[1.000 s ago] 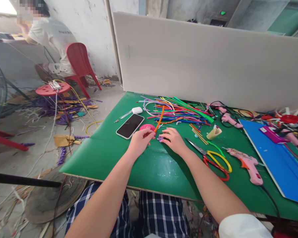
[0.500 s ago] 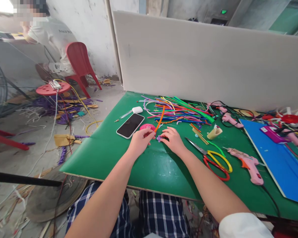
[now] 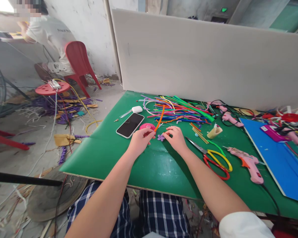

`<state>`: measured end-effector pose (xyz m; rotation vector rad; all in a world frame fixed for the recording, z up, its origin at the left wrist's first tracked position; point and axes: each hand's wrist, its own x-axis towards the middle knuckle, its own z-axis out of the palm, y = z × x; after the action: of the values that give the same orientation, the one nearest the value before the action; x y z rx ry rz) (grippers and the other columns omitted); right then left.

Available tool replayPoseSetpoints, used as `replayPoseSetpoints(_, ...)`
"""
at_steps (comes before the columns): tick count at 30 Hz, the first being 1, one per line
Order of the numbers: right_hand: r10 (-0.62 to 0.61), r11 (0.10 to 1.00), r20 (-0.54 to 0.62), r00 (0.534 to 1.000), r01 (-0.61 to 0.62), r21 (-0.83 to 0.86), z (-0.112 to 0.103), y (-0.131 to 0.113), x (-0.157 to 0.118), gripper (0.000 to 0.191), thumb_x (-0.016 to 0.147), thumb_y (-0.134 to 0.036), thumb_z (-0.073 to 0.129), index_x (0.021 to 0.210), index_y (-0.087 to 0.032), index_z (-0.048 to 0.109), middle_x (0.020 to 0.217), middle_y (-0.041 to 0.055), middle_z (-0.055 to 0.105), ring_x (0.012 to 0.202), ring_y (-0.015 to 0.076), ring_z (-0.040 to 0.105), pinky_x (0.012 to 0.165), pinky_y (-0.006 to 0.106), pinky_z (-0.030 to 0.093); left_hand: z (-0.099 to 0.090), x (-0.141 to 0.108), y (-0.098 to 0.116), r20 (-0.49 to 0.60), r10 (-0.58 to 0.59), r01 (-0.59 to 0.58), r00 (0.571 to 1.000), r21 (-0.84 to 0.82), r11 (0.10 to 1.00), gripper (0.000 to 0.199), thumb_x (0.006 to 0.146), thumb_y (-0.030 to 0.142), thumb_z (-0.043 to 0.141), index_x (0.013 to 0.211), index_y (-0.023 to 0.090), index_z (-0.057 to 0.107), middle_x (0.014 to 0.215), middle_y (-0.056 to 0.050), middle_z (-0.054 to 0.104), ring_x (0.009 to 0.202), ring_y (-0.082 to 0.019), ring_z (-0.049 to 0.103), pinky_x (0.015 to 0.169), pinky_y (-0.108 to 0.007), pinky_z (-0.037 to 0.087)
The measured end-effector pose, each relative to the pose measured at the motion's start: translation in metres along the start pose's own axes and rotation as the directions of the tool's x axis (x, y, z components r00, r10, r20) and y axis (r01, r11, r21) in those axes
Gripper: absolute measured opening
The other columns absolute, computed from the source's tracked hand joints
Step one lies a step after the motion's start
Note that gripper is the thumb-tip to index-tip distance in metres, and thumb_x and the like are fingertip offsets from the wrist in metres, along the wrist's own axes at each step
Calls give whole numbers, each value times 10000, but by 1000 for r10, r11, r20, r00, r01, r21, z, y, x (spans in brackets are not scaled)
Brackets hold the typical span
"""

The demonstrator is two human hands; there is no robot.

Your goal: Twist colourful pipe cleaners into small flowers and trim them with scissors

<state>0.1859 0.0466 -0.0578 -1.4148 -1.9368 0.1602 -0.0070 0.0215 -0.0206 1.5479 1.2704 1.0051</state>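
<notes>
My left hand (image 3: 139,142) pinches the lower end of an orange pipe cleaner (image 3: 161,119), which stands up from the fingertips and leans right. Just to its right, my right hand (image 3: 175,138) has its fingers closed at the right edge of a small purple flower (image 3: 161,137). The flower faces up, its petals showing, a short gap from my left fingers. Behind my left hand lies a round pink coil (image 3: 147,127), partly covered by the hand. A phone (image 3: 130,125) with a dark screen rests left of the coil.
Colourful pipe cleaners (image 3: 181,110) are heaped at the back. Right of my hands lie scissors (image 3: 213,160) with red and yellow handles, a pink glue gun (image 3: 248,163) and a blue board (image 3: 275,158). A grey-white panel (image 3: 201,62) borders the table. Another person (image 3: 56,39) sits far left.
My right fingers have shifted so more of the purple flower shows, and they now sit at its right edge. My left hand and the orange pipe cleaner have hardly moved.
</notes>
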Motion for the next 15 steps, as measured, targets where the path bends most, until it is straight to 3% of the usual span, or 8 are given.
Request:
replayPoseSetpoints(6, 12, 998, -206, 978, 2, 69, -15, -12, -2, 193, 852, -307, 475, 784, -215, 630, 853, 54, 658, 904, 208, 565, 859, 388, 445, 0, 0, -1, 18, 2, -2, 1000, -8, 1000, 263, 761, 426, 528, 791, 185, 631, 723, -20, 664, 452, -80, 480, 459, -211, 397)
replayPoseSetpoints(9, -75, 996, -275, 958, 85, 24, -22, -23, -7, 191, 867, -293, 457, 954, -232, 616, 962, 65, 641, 967, 208, 565, 890, 391, 448, 0, 0, -1, 53, -29, 28, 998, 12, 1000, 271, 757, 432, 525, 801, 188, 635, 701, -13, 652, 438, -78, 454, 443, -212, 383)
replayPoseSetpoints(12, -188, 978, -246, 951, 205, 47, -24, -34, -13, 257, 875, -258, 446, 1095, -245, 578, 1162, 82, 572, 976, 188, 585, 878, 360, 478, 0, -1, 0, 107, -42, 40, 993, 19, 999, 275, 754, 434, 520, 772, 181, 626, 687, -7, 641, 433, -77, 439, 431, -213, 367)
replayPoseSetpoints(15, -237, 961, -103, 966, 249, 123, -22, -41, -17, 271, 888, -252, 421, 1107, -261, 580, 1293, 76, 490, 872, 149, 627, 835, 326, 510, -2, -3, 2, 183, -6, 2, 983, 24, 1000, 276, 761, 428, 505, 751, 181, 628, 689, -7, 641, 457, -85, 451, 447, -216, 371)
